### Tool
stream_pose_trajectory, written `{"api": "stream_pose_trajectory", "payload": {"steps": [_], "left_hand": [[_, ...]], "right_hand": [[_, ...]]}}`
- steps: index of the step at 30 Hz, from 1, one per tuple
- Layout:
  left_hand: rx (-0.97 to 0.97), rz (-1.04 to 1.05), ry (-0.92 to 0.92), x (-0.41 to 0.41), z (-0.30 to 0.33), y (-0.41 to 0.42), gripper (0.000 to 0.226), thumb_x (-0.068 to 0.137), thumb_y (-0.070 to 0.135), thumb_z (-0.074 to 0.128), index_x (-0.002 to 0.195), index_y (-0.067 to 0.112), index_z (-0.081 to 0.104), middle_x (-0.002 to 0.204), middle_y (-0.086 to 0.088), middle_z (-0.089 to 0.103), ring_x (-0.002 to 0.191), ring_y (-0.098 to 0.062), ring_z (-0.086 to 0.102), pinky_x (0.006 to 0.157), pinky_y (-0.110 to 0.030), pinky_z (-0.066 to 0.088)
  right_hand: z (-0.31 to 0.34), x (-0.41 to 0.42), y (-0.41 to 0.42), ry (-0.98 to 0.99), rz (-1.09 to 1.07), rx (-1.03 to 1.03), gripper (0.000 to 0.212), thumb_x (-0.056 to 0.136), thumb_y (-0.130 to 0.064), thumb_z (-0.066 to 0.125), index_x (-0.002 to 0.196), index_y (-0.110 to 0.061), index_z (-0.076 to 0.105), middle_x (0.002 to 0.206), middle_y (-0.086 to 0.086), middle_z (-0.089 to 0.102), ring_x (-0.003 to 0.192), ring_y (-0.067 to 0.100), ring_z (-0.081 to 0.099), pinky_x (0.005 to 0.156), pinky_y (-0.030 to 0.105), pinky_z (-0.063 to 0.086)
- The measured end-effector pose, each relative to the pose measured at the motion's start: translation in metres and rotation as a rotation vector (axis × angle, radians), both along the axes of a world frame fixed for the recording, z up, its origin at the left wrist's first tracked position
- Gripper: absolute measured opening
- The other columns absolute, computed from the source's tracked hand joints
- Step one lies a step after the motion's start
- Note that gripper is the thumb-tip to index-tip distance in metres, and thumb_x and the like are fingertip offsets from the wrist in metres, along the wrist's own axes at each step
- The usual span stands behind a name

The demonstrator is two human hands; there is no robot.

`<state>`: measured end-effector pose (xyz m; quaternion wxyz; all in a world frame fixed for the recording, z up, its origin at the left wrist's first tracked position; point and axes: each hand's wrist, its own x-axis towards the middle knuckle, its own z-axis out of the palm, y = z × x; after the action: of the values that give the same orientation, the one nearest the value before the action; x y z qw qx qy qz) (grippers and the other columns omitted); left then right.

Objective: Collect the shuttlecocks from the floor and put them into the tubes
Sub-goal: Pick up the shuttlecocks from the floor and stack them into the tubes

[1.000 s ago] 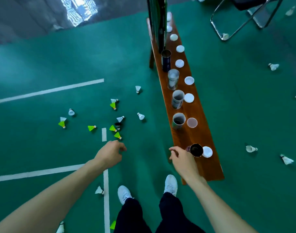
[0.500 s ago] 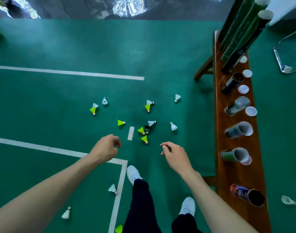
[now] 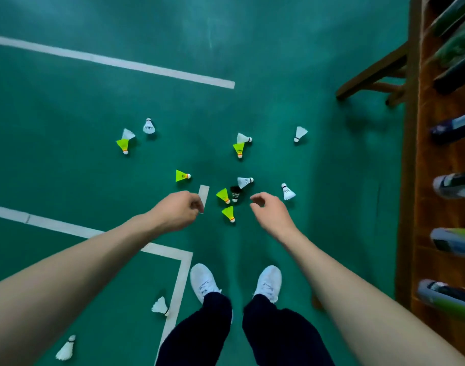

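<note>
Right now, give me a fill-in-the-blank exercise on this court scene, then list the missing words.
1. Both the left hand and the right hand hold ___.
2. The bench with the tubes stands on the person's ___ side.
3. The darkest shuttlecock on the floor is ___.
4. The court floor is ___ with white lines.

Missing words: nothing; right; black; green

Head-worn, wide-angle, looking steeply down from standing height past both hands onto green floor (image 3: 67,101); single view.
</note>
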<state>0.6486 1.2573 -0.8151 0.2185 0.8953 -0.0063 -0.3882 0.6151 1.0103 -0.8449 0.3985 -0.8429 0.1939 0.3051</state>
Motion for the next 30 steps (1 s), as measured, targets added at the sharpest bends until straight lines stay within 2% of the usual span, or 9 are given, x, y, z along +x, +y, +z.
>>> {"api": "stream_pose_trajectory", "payload": {"steps": [2,4,6,11,17,19,22,24,30], "left_hand": [[-0.027,0.076,-0.003,0.012,-0.076,-0.002,0.023,0.091,0.01,0.054,0.093,0.025,0.071,0.084,0.012,0.068,0.062,0.01,0.057,0.049,-0.007,0.035],[-0.046,0.143,0.026,0.018,-0.159,-0.007,0.021,0.093,0.012,0.056,0.1,0.025,0.07,0.1,0.006,0.073,0.081,-0.007,0.064,0.063,-0.015,0.043],[-0.067,0.177,0.103,0.016,-0.231,-0.015,0.025,0.093,0.013,0.057,0.115,0.021,0.065,0.107,-0.002,0.073,0.079,-0.02,0.063,0.072,-0.027,0.052],[-0.075,0.158,0.261,0.012,-0.379,-0.037,0.054,0.09,0.01,0.059,0.141,0.024,0.045,0.101,-0.004,0.076,0.045,-0.014,0.062,0.042,-0.018,0.043],[-0.069,0.193,0.266,0.015,-0.498,-0.052,0.071,0.084,0.012,0.063,0.146,0.036,0.039,0.077,-0.004,0.068,0.04,-0.015,0.063,0.034,-0.017,0.036],[-0.054,0.178,0.285,0.011,-0.513,-0.053,0.056,0.085,0.014,0.062,0.138,0.03,0.05,0.079,-0.005,0.068,0.044,-0.016,0.067,0.037,-0.019,0.042],[0.006,0.106,0.244,-0.001,-0.528,-0.053,0.013,0.084,0.023,0.063,0.095,0.022,0.07,0.08,-0.007,0.071,0.072,-0.025,0.073,0.062,-0.031,0.058],[0.04,0.096,0.212,-0.008,-0.525,-0.048,0.011,0.084,0.03,0.068,0.075,0.023,0.067,0.073,-0.005,0.068,0.077,-0.029,0.069,0.068,-0.034,0.055],[-0.001,0.216,0.144,0.0,-0.442,-0.016,0.013,0.089,0.031,0.072,0.081,0.022,0.077,0.076,0.003,0.076,0.063,-0.017,0.067,0.073,-0.036,0.059]], "right_hand": [[-0.08,0.024,0.008,0.014,-0.041,-0.026,0.032,0.095,-0.016,0.055,0.124,-0.019,0.068,0.125,0.003,0.071,0.113,0.025,0.064,0.085,0.028,0.045],[-0.165,0.041,0.015,0.058,-0.068,-0.048,0.036,0.093,-0.016,0.053,0.127,-0.022,0.065,0.123,0.005,0.07,0.107,0.026,0.062,0.079,0.028,0.041],[-0.236,0.049,0.023,0.123,-0.011,-0.063,0.042,0.091,-0.015,0.053,0.132,-0.024,0.062,0.124,0.007,0.069,0.107,0.029,0.062,0.079,0.031,0.044],[-0.371,0.07,0.039,0.208,0.164,-0.157,0.058,0.092,-0.016,0.055,0.147,-0.032,0.046,0.133,0.009,0.064,0.121,0.032,0.061,0.093,0.034,0.05],[-0.476,0.094,0.049,0.131,0.191,-0.136,0.07,0.094,-0.015,0.058,0.157,-0.03,0.03,0.143,0.013,0.058,0.127,0.035,0.057,0.101,0.039,0.049],[-0.491,0.096,0.052,0.083,0.177,-0.144,0.059,0.093,-0.015,0.057,0.148,-0.03,0.04,0.135,0.011,0.063,0.121,0.034,0.06,0.096,0.039,0.051],[-0.505,0.093,0.051,0.036,0.034,-0.147,0.027,0.092,-0.017,0.056,0.119,-0.024,0.053,0.107,0.009,0.074,0.103,0.031,0.067,0.088,0.038,0.054],[-0.502,0.086,0.048,0.046,-0.033,-0.118,0.017,0.091,-0.023,0.062,0.107,-0.024,0.056,0.096,0.005,0.076,0.098,0.028,0.068,0.088,0.038,0.054],[-0.428,0.047,0.041,0.071,-0.31,-0.085,0.022,0.089,-0.034,0.07,0.077,-0.023,0.055,0.073,-0.005,0.075,0.097,0.023,0.067,0.089,0.039,0.053]]}}
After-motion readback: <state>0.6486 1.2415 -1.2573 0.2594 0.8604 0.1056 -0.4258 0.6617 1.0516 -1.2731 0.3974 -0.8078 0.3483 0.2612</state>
